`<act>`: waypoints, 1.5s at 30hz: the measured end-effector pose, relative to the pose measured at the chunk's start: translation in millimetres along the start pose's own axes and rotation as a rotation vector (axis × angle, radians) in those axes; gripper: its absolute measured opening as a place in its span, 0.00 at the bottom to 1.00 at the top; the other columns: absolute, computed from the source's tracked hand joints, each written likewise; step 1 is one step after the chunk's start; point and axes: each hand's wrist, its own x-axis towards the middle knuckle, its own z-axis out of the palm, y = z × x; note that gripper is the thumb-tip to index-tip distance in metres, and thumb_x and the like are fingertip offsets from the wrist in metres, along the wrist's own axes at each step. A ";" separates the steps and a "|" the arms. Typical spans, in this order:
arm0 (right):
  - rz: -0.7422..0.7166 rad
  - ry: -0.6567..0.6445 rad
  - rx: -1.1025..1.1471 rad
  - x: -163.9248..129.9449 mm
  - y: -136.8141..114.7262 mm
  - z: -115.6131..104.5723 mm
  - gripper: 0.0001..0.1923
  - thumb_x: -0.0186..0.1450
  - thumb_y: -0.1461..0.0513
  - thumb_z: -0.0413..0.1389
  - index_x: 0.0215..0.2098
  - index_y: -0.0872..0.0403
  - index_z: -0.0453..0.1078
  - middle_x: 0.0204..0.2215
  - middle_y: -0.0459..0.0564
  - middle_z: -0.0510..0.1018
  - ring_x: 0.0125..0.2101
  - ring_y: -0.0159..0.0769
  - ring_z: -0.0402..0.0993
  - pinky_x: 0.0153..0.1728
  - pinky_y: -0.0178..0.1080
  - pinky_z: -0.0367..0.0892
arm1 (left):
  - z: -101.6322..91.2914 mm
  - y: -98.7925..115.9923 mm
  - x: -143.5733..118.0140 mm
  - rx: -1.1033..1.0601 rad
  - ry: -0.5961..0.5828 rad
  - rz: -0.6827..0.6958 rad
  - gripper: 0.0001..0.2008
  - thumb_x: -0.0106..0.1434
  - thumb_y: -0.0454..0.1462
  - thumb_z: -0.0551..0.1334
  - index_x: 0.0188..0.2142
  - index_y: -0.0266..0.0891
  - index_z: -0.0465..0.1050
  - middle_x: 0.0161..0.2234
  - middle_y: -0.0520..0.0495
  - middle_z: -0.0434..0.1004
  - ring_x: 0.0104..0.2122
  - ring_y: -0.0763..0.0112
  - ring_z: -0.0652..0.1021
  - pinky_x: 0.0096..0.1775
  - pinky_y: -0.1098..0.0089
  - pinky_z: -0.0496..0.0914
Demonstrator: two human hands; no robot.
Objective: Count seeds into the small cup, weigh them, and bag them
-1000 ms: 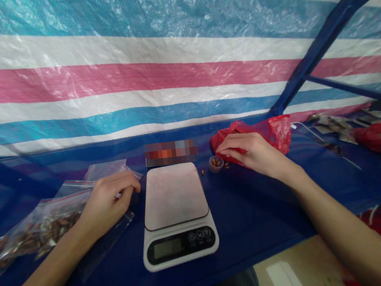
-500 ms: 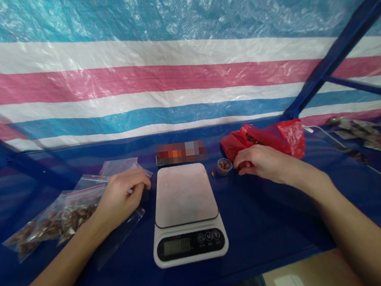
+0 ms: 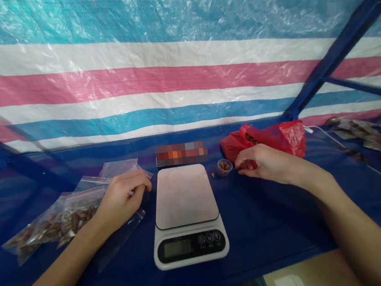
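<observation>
A: Item one, far left. We logged filled zip bags of brown nuts, lying flat on the blue table.

B: Item two, just right of them. We recorded our left hand, fingers curled and pinched on an empty clear bag that lay partly under the palm. More empty bags lay on the far side of that hand.

A: Item three, centre. We noted a white kitchen scale, platform bare, display toward the near edge. A small blurred object sat just beyond its far edge.

B: Item four, right of the scale. We listed one loose nut on the table and a small clear cup holding a few nuts, just beside the nut.

A: Item five. We entered our right hand, palm down just right of the cup, fingertips drawn together near the table. We could not tell whether anything was pinched between them.

B: Item six, behind that hand. We catalogued a crumpled red plastic bag, touching or nearly touching the knuckles.

A: Item seven, far right. We noted assorted packets, too blurred to name.
</observation>
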 end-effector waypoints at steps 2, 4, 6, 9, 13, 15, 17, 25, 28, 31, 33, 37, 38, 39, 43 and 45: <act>-0.004 0.044 0.038 -1.5 -2.3 -7.5 0.04 0.66 0.63 0.64 0.38 0.52 0.82 0.34 0.49 0.87 0.30 0.37 0.82 0.33 0.36 0.73 | 0.0 0.6 0.4 0.001 -0.006 0.002 0.18 0.69 0.27 0.53 0.27 0.39 0.75 0.26 0.53 0.77 0.28 0.74 0.77 0.33 0.73 0.68; -0.008 0.108 0.081 -3.6 -8.2 -16.5 0.05 0.68 0.60 0.64 0.38 0.53 0.82 0.34 0.50 0.87 0.30 0.38 0.83 0.33 0.37 0.75 | -0.1 1.9 1.5 0.006 -0.010 0.002 0.17 0.68 0.28 0.53 0.26 0.40 0.75 0.26 0.53 0.78 0.28 0.73 0.78 0.33 0.73 0.68; -0.027 0.183 0.106 -5.0 -17.4 -23.9 0.09 0.69 0.56 0.64 0.38 0.52 0.82 0.35 0.51 0.87 0.31 0.40 0.83 0.35 0.38 0.76 | -0.2 3.4 2.8 0.012 -0.009 0.003 0.17 0.68 0.28 0.53 0.26 0.40 0.75 0.26 0.53 0.78 0.28 0.73 0.78 0.33 0.73 0.68; -0.089 0.293 0.117 -2.4 -32.4 -26.1 0.10 0.71 0.55 0.64 0.38 0.52 0.82 0.36 0.52 0.87 0.34 0.41 0.84 0.38 0.40 0.77 | -0.1 4.3 4.0 0.017 0.002 0.011 0.17 0.67 0.27 0.53 0.26 0.40 0.75 0.26 0.53 0.77 0.27 0.74 0.78 0.33 0.73 0.68; -0.197 0.282 0.096 8.5 -40.8 -12.5 0.06 0.72 0.60 0.62 0.40 0.52 0.82 0.36 0.52 0.87 0.34 0.39 0.83 0.39 0.39 0.76 | -0.2 3.9 3.9 0.028 0.015 0.014 0.17 0.67 0.28 0.52 0.26 0.40 0.75 0.25 0.53 0.78 0.27 0.74 0.78 0.32 0.73 0.68; -0.224 0.245 0.081 13.0 -39.1 -5.5 0.06 0.73 0.63 0.61 0.41 0.53 0.82 0.37 0.52 0.86 0.35 0.38 0.83 0.39 0.38 0.75 | -0.5 4.0 3.8 0.035 0.016 0.008 0.18 0.68 0.28 0.52 0.26 0.40 0.75 0.25 0.53 0.78 0.27 0.73 0.78 0.32 0.73 0.68; -0.236 0.227 0.073 14.8 -36.9 -2.3 0.07 0.74 0.64 0.60 0.42 0.53 0.82 0.37 0.52 0.85 0.35 0.37 0.83 0.40 0.38 0.75 | -0.7 4.2 3.9 0.036 0.017 0.005 0.18 0.68 0.29 0.53 0.26 0.40 0.75 0.26 0.53 0.78 0.27 0.73 0.78 0.33 0.72 0.68; -0.249 0.307 0.110 14.9 -53.9 -2.7 0.08 0.76 0.63 0.58 0.44 0.53 0.81 0.41 0.53 0.82 0.41 0.39 0.79 0.44 0.41 0.74 | -0.9 4.5 3.7 0.025 0.031 -0.005 0.17 0.67 0.29 0.53 0.26 0.40 0.75 0.26 0.53 0.78 0.28 0.71 0.79 0.34 0.71 0.69; -0.284 0.291 0.028 18.5 -57.0 8.7 0.07 0.75 0.63 0.59 0.44 0.51 0.81 0.45 0.54 0.80 0.47 0.43 0.76 0.50 0.46 0.73 | -1.4 5.5 3.3 0.029 0.050 -0.036 0.16 0.67 0.29 0.53 0.26 0.41 0.75 0.27 0.53 0.80 0.29 0.70 0.80 0.34 0.71 0.70; -0.292 0.266 -0.083 21.7 -55.3 20.9 0.07 0.74 0.63 0.60 0.46 0.51 0.81 0.50 0.56 0.79 0.52 0.47 0.74 0.54 0.51 0.72 | -1.1 6.2 3.3 0.035 0.068 -0.043 0.16 0.66 0.30 0.53 0.27 0.41 0.75 0.27 0.54 0.80 0.29 0.71 0.80 0.34 0.71 0.70; -0.288 0.250 -0.125 22.9 -54.9 26.3 0.07 0.74 0.64 0.60 0.47 0.51 0.81 0.51 0.57 0.78 0.54 0.48 0.73 0.55 0.53 0.72 | -0.6 6.4 3.5 0.031 0.076 -0.043 0.16 0.66 0.29 0.53 0.26 0.41 0.75 0.27 0.54 0.80 0.29 0.71 0.80 0.34 0.71 0.70; -0.292 0.247 -0.132 23.4 -57.7 30.1 0.07 0.73 0.64 0.61 0.47 0.52 0.81 0.53 0.57 0.78 0.56 0.50 0.72 0.57 0.54 0.71 | -0.6 7.5 4.6 0.023 0.083 -0.051 0.16 0.66 0.29 0.54 0.26 0.41 0.75 0.27 0.54 0.80 0.29 0.70 0.80 0.34 0.71 0.70; -0.288 0.250 -0.133 23.4 -58.4 30.3 0.07 0.73 0.64 0.61 0.47 0.52 0.81 0.54 0.57 0.77 0.57 0.50 0.71 0.58 0.54 0.70 | -0.8 7.9 4.9 0.022 0.087 -0.051 0.16 0.66 0.29 0.54 0.26 0.41 0.75 0.27 0.54 0.80 0.29 0.70 0.80 0.34 0.71 0.70; -0.281 0.252 -0.138 23.4 -58.9 30.3 0.07 0.72 0.64 0.61 0.47 0.52 0.81 0.54 0.57 0.77 0.57 0.51 0.71 0.58 0.54 0.70 | -1.1 8.4 5.3 0.022 0.090 -0.049 0.16 0.65 0.29 0.54 0.26 0.41 0.75 0.27 0.54 0.80 0.29 0.70 0.80 0.34 0.71 0.70; -0.245 0.243 -0.174 23.3 -58.7 30.2 0.07 0.72 0.63 0.61 0.47 0.51 0.81 0.53 0.57 0.78 0.56 0.52 0.72 0.56 0.55 0.71 | -1.3 9.6 5.8 0.028 0.090 -0.044 0.15 0.65 0.29 0.54 0.26 0.41 0.75 0.26 0.54 0.80 0.28 0.71 0.80 0.33 0.71 0.69; -0.237 0.233 -0.186 23.1 -58.2 30.7 0.07 0.73 0.63 0.61 0.46 0.52 0.81 0.52 0.57 0.78 0.55 0.51 0.72 0.56 0.54 0.70 | -0.7 9.4 5.4 0.027 0.085 -0.045 0.16 0.65 0.29 0.53 0.26 0.41 0.75 0.27 0.53 0.80 0.28 0.71 0.80 0.33 0.71 0.69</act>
